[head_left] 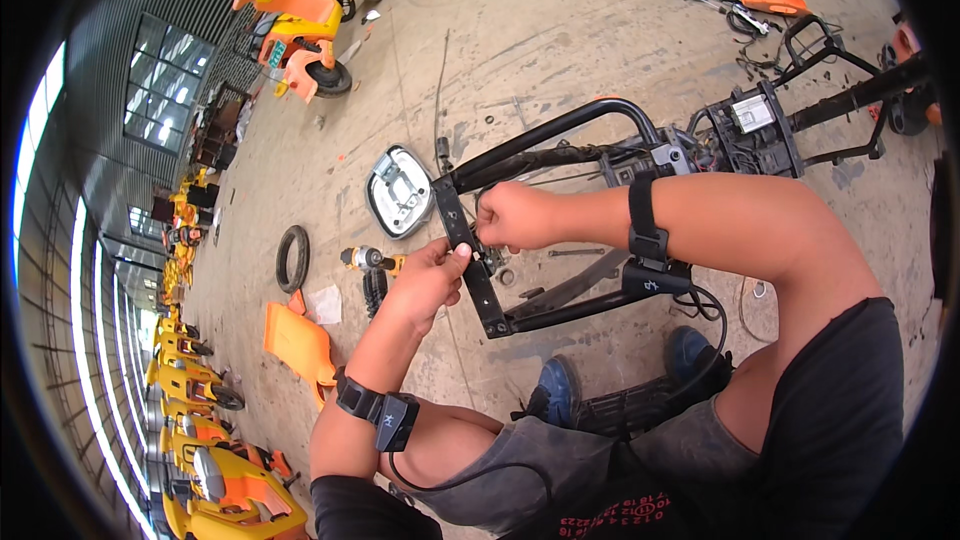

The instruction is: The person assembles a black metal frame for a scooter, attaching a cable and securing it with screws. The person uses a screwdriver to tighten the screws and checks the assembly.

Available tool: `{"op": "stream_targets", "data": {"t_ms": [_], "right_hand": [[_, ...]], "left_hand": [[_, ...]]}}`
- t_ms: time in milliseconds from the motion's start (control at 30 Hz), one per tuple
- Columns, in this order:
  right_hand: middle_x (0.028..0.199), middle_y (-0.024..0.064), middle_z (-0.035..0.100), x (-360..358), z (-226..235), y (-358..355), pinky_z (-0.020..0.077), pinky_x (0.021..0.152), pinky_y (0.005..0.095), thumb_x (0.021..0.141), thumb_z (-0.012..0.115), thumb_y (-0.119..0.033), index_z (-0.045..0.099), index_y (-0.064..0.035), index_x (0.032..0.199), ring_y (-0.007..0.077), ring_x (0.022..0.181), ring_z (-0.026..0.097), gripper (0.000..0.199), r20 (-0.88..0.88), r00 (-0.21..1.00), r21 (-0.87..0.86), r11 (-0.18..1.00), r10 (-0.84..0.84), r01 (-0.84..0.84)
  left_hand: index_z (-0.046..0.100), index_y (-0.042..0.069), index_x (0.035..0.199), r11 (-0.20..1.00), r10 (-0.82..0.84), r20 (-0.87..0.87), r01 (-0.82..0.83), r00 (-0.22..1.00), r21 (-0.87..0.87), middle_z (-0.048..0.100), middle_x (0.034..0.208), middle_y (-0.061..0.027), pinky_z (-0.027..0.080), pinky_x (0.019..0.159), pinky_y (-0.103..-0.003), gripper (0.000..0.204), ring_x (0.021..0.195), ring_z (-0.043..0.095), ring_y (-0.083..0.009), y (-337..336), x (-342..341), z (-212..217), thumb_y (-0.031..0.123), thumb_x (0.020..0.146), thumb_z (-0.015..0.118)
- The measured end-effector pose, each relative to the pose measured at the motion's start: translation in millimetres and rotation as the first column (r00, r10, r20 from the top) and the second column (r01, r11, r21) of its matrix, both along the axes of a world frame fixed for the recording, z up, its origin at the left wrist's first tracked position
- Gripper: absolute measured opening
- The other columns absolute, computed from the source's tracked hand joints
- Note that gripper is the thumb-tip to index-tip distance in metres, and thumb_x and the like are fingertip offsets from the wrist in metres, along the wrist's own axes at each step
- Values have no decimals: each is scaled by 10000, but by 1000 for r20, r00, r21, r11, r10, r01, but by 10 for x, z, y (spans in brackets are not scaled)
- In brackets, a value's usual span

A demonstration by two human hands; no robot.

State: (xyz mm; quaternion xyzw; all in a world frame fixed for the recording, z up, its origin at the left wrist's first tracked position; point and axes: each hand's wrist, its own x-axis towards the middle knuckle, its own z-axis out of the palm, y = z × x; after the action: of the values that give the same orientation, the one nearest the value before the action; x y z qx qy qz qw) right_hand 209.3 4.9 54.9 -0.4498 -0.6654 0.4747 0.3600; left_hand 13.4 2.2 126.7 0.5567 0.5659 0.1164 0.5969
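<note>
A black tubular scooter frame (548, 137) lies in front of me, with a flat black crossbar (481, 290) with holes at its left end. My left hand (425, 283) is closed at the crossbar's left edge, thumb pressed on its face and fingers curled. A small pale spot shows on the bar beside the thumb. Just beyond the crossbar's right edge, my right hand (517, 217) is closed in a pinch. What its fingertips hold, if anything, is hidden. Both wrists wear black straps with small boxes and cables.
Around the frame lie a silver-grey shell-like part (400, 192), a yellow-black power drill (366, 258), a black tyre (292, 258) and an orange panel (299, 343). Wiring and a battery-like box (752, 115) sit farther right. Parked yellow scooters (238, 485) line the left side.
</note>
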Motion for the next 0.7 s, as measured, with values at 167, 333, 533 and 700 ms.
{"op": "stream_targets", "data": {"t_ms": [167,333,533,700], "right_hand": [[630,61,617,5,113,75,427,459,279,833,651,-190,625,-12,696,138,519,567,226,-153,988,-414,909,-22,-44],[580,51,563,-4,192,75,363,432,281,836,646,-182,607,-27,665,131,468,471,234,-143,989,-542,839,-27,-56],[589,58,576,-61,103,18,374,434,284,812,680,-179,624,-20,674,125,472,491,217,-227,970,-445,895,-82,-29],[638,86,626,-71,58,-17,462,505,307,766,730,-201,645,1,731,160,542,576,222,-94,993,-233,972,-68,44]], "left_hand": [[599,3,1100,1000,-20,-28,21,999,20,486,720,34,331,500,-238,249,563,386,-67,1,32,13,224,986,594],[597,1,1103,1000,-24,-18,24,1000,5,481,715,37,333,502,-239,249,563,385,-67,1,34,21,222,987,591],[596,-3,1105,1000,-6,-25,6,1000,6,473,705,39,328,496,-239,246,557,379,-67,-4,39,28,213,988,588],[596,-6,1088,1000,-1,-32,2,999,18,469,701,39,323,489,-239,235,549,376,-67,-18,48,20,204,982,596]]}}
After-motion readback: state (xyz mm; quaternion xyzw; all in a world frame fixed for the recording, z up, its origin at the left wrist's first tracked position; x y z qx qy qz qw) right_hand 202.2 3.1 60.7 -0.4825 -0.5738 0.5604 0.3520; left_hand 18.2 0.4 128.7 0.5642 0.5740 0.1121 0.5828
